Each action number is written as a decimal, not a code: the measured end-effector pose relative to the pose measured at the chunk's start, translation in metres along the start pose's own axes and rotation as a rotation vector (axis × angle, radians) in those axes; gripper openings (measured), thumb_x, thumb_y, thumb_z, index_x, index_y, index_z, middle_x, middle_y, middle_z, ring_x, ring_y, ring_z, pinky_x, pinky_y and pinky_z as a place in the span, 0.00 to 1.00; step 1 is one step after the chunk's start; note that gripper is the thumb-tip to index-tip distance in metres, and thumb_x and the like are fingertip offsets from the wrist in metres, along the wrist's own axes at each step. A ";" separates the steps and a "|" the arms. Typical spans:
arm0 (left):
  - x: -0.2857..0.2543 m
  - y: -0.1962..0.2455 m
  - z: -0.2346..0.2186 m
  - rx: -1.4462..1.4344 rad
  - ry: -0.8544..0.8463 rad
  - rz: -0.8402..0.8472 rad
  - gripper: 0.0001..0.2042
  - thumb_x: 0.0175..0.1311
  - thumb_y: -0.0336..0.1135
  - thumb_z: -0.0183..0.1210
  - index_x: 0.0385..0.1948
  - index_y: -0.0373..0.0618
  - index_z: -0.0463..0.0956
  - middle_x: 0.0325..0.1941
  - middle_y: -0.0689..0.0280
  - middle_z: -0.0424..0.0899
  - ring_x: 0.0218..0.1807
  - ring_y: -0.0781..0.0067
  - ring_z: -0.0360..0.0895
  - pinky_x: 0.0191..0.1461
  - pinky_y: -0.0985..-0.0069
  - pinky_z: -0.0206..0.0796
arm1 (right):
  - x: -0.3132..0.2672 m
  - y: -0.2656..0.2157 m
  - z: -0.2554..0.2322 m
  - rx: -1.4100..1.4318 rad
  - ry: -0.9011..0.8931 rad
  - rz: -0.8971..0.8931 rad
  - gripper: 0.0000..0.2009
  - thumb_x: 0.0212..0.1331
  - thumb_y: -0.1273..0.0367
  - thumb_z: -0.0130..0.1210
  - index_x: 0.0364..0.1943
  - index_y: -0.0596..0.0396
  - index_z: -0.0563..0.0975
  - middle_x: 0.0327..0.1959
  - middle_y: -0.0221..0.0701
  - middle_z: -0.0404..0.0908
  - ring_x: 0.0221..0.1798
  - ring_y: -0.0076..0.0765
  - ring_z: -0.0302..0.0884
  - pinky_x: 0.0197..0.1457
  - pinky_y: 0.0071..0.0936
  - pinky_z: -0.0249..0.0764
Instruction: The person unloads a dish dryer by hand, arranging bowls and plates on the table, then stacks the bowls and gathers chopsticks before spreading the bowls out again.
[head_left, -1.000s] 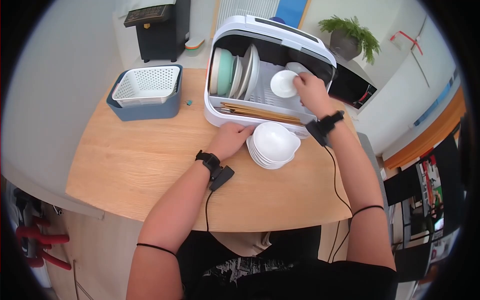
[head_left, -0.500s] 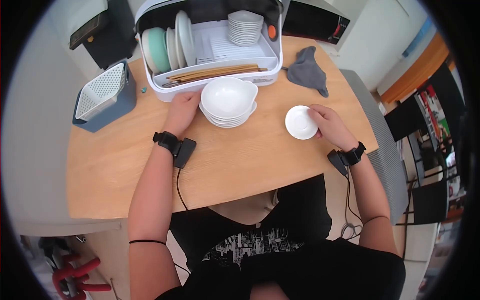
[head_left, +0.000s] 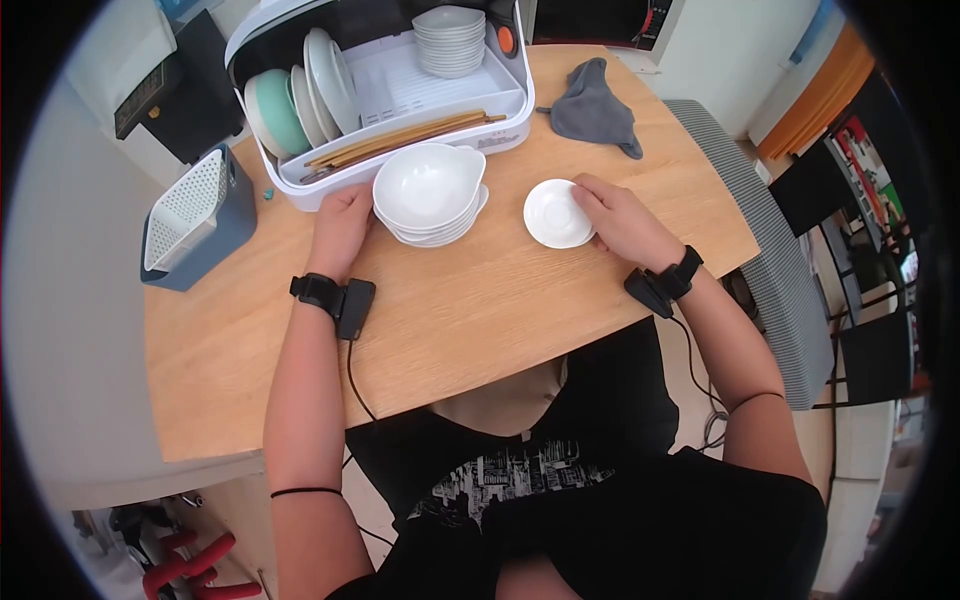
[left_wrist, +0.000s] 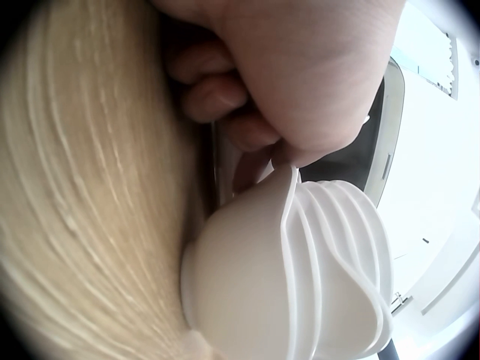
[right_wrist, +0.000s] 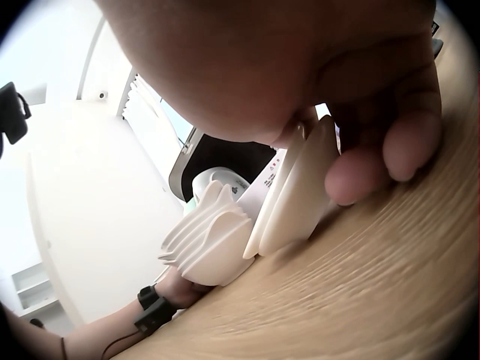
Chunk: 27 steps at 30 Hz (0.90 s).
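My left hand [head_left: 342, 225] pinches the rim at the left side of a stack of white bowls [head_left: 430, 188] with little spout-like lips. In the left wrist view the lowest bowl [left_wrist: 240, 262] sits on the table, the others nested inside it. To the right, my right hand [head_left: 628, 222] holds small round white saucers [head_left: 558, 214] by their right edge, thumb over the rim. Two stacked edges show in the right wrist view, the saucers [right_wrist: 289, 195] tilted there and close over the wood, fingers underneath.
Behind the bowls stands an open dish box [head_left: 520, 130] with plates [head_left: 330, 80], chopsticks [head_left: 400, 140] and a stack of small white dishes [head_left: 450, 45]. A grey cloth [head_left: 595, 110] lies at the right, a blue basin [head_left: 235, 205] with a white basket [head_left: 185, 215] at the left.
My right hand has taken the saucers out of the dish box, brought them over the table's right side, then leftward closer to the bowls. My left hand stays at the bowl stack.
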<state>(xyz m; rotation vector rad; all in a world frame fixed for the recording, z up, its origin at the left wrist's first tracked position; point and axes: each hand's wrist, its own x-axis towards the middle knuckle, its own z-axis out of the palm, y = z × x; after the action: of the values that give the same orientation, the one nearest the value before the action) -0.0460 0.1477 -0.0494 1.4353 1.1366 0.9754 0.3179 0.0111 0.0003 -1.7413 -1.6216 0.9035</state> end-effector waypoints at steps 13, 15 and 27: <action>0.006 -0.007 -0.005 0.043 -0.013 -0.004 0.20 0.86 0.45 0.56 0.38 0.38 0.88 0.27 0.79 0.77 0.29 0.88 0.63 0.33 0.80 0.54 | -0.004 -0.001 -0.010 -0.116 0.040 0.036 0.19 0.87 0.57 0.42 0.57 0.59 0.76 0.34 0.45 0.85 0.27 0.41 0.84 0.38 0.40 0.81; 0.006 -0.007 -0.004 0.040 -0.018 -0.008 0.20 0.86 0.45 0.56 0.38 0.38 0.88 0.27 0.79 0.77 0.29 0.88 0.63 0.33 0.80 0.54 | -0.001 0.011 -0.009 -0.152 0.072 -0.001 0.18 0.87 0.58 0.42 0.59 0.59 0.75 0.33 0.42 0.84 0.27 0.37 0.82 0.36 0.36 0.80; 0.008 -0.012 -0.006 0.044 -0.012 0.033 0.20 0.84 0.45 0.58 0.32 0.42 0.87 0.24 0.81 0.73 0.26 0.88 0.61 0.30 0.79 0.51 | 0.005 0.030 -0.014 -0.192 0.091 -0.005 0.19 0.83 0.60 0.46 0.57 0.67 0.75 0.46 0.58 0.88 0.47 0.60 0.87 0.53 0.47 0.80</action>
<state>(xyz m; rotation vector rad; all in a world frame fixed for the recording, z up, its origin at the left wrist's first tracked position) -0.0522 0.1573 -0.0607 1.4977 1.1350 0.9695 0.3475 0.0142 -0.0159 -1.8770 -1.6983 0.6742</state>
